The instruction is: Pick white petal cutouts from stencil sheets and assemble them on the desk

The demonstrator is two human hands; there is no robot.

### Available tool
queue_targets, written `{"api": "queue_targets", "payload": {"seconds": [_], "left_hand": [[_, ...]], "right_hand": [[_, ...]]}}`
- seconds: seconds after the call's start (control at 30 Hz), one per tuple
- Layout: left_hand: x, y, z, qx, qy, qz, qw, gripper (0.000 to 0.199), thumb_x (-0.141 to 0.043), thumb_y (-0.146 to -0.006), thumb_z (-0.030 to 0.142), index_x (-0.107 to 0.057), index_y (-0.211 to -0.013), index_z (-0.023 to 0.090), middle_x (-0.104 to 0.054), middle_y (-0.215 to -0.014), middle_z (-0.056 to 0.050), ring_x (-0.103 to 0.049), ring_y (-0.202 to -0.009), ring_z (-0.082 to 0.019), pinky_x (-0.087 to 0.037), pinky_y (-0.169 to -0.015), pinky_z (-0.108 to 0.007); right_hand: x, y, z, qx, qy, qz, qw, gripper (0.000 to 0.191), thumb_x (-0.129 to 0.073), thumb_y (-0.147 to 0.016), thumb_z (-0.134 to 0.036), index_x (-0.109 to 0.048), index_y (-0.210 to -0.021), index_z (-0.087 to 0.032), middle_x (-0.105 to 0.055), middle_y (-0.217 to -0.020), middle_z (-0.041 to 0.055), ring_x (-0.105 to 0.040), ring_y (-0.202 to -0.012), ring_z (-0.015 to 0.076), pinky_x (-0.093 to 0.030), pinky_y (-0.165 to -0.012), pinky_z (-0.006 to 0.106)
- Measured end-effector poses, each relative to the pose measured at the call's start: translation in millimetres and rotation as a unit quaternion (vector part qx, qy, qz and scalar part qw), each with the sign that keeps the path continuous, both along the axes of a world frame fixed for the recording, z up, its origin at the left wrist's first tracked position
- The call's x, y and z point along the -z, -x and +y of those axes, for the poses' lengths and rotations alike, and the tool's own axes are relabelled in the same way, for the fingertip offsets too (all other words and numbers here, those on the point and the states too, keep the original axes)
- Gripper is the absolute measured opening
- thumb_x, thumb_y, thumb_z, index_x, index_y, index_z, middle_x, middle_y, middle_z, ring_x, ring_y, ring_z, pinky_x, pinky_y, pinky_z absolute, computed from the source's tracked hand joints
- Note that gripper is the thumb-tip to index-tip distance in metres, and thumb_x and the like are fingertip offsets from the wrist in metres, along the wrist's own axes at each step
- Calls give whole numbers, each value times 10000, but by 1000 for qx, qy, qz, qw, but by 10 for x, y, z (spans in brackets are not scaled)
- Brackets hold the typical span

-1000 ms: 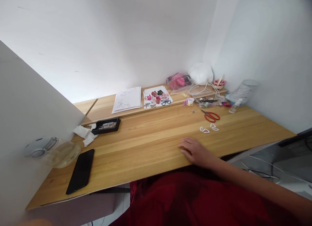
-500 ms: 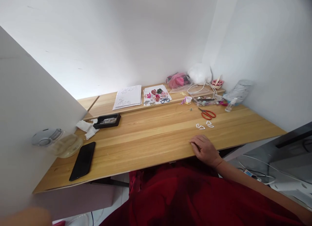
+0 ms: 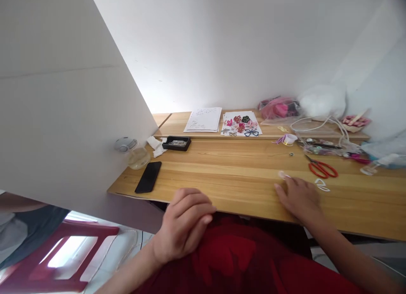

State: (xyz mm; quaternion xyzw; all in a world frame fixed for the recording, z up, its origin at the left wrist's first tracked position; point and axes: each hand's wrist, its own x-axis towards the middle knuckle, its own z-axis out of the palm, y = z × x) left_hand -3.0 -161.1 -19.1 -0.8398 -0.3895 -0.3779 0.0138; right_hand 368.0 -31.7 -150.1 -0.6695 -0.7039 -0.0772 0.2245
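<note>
My right hand (image 3: pixel 300 197) is over the table at right, slightly blurred. At its fingertips is a small white looped piece (image 3: pixel 282 174); most of it is hidden or smeared. A second white piece (image 3: pixel 322 185), an open wing-like outline, lies on the wood just right of that hand. Behind it rest scissors with orange-red handles (image 3: pixel 322 169). My left hand (image 3: pixel 188 222) hangs in front of the table edge, its fingers curled together and the thumb against them. Nothing shows in it.
A black phone (image 3: pixel 148 177), a jug with a grey lid (image 3: pixel 138 156) and a black tray (image 3: pixel 176 143) of small parts are at left. Paper sheets (image 3: pixel 203 119) and beaded flowers (image 3: pixel 241 127) lie on the raised back ledge. Ribbon spool (image 3: pixel 289 139) and bags are at right.
My view has turned left. My left hand has risen into view from the lower left. My right hand has reached forward to one white piece and moved it left, away from the other.
</note>
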Motion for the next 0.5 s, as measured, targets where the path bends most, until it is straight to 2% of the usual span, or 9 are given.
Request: {"api": "queue_targets", "payload": {"seconds": [0.03,0.07,0.13,0.2,0.27,0.33,0.37,0.43,0.5], "left_hand": [[108,-33,113,16,34,-5,999,212,-538,-918,201,-641,-1093,261,-690,-1018,-68,-623,-941,-207,-546,-826,-367],[215,-62,198,29,66,-5,997,206,-543,-914,176,-644,-1080,247,-688,-998,-70,-622,-917,-196,-544,-810,-350],[406,-91,279,41,100,9,994,185,-543,-914,164,-645,-1055,225,-683,-967,-71,-619,-898,-187,-536,-791,-331],[553,-70,279,52,111,38,992,190,-527,-918,158,-641,-1060,213,-683,-963,-73,-619,-906,-188,-532,-797,-331],[665,-17,258,54,116,59,990,226,-498,-926,150,-630,-1099,208,-684,-974,-77,-620,-915,-192,-535,-805,-339],[757,30,258,40,120,65,990,252,-477,-934,163,-619,-1137,207,-682,-988,-85,-619,-923,-201,-539,-812,-353],[799,40,268,32,124,66,990,255,-470,-938,174,-617,-1144,207,-679,-996,-90,-616,-927,-205,-538,-817,-361],[873,21,303,21,135,63,989,250,-459,-946,197,-618,-1138,204,-672,-1013,-98,-608,-939,-209,-530,-833,-363],[940,-45,350,27,146,66,987,245,-448,-956,219,-619,-1131,200,-669,-1033,-98,-601,-955,-204,-514,-854,-348]], "right_hand": [[-44,178,102,-91,-2,32,995,465,-466,-898,-390,-653,-1189,-79,-690,-1068,251,-618,-1023,408,-424,-890,607],[-94,352,197,-150,1,40,988,443,-442,-919,-356,-628,-1248,-125,-690,-1146,196,-622,-1063,346,-441,-930,535],[-197,607,343,-208,-2,48,977,428,-418,-949,-331,-581,-1326,-208,-671,-1248,93,-609,-1126,243,-456,-967,403],[-282,630,393,-218,-17,54,974,388,-430,-948,-336,-624,-1263,-221,-688,-1212,74,-613,-1115,231,-453,-975,387],[-319,382,336,-186,-40,61,980,375,-429,-937,-352,-668,-1168,-179,-708,-1132,121,-630,-1067,272,-459,-954,431],[-278,-76,204,-125,-60,62,988,401,-437,-914,-364,-683,-1115,-120,-708,-1054,203,-638,-1007,351,-462,-894,512],[-224,-346,128,-75,-66,41,994,404,-443,-899,-384,-696,-1084,-129,-710,-1021,217,-644,-980,372,-463,-865,524],[-52,-879,-4,13,-28,-3,1000,418,-448,-893,-412,-707,-1098,-156,-699,-1015,253,-649,-952,402,-448,-813,542],[185,-1288,-65,40,3,7,999,446,-451,-894,-493,-713,-1121,-214,-689,-877,275,-656,-833,422,-418,-704,568]]}}
